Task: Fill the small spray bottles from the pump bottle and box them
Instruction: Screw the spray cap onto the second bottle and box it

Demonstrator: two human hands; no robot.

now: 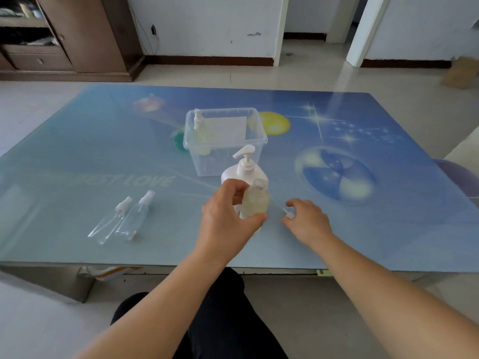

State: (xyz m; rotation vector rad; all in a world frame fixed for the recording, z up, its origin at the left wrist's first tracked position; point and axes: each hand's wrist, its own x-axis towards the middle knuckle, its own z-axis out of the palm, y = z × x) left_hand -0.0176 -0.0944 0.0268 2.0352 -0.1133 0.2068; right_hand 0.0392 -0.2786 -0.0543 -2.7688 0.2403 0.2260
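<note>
Left hand [228, 216] is wrapped around an uncapped small spray bottle [255, 200], thumb on the near side, fingers on the far side. Bottle stands upright on the table [363, 229], open neck up, filled with pale yellowish liquid almost to the shoulder.

Right hand [307, 220] sits on the tabletop just right of that bottle, fingers curled, tips pinching a small white spray cap [290, 214]. The cap's thin dip tube runs left toward the bottle; cap looks to be resting on the glass.

White pump bottle [245, 168] stands directly behind the held bottle, touching or nearly so, can't tell which. Nozzle points left.

Behind the pump bottle: clear plastic box [225, 139], open top. One capped, filled spray bottle [201, 132] leans in its left corner. A white paper or label shows at the back of the box.

Well to the left of the hands, two empty spray bottles [121, 220] lie on their sides, side by side and touching, white caps on, caps pointing away from the person.

Table is glossy glass with a blue printed pattern: stars, spheres, faint lettering. Dark-trousered legs [220, 320] below the near edge. Wooden cabinet [77, 35] at far left against a white wall.
</note>
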